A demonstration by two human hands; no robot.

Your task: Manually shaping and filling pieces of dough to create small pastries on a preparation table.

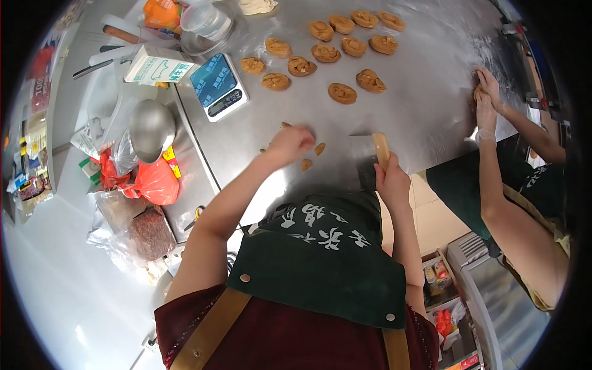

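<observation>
My right hand is closed around the wooden handle of a dough scraper, whose rectangular metal blade lies at the near edge of the steel table. To its left, my left hand is low over the tabletop, its curled fingers blurred. Small brown dough pieces lie around that hand; one piece is just right of the fingers and another piece nearer me. Farther off, several brown oval dough pieces with lumpy tops are spread over the table.
A digital scale stands left, beside a milk carton and a metal bowl. Red plastic bags sit nearer. At right, a co-worker's hands press something brown on the table. Pale dough lies at the far edge.
</observation>
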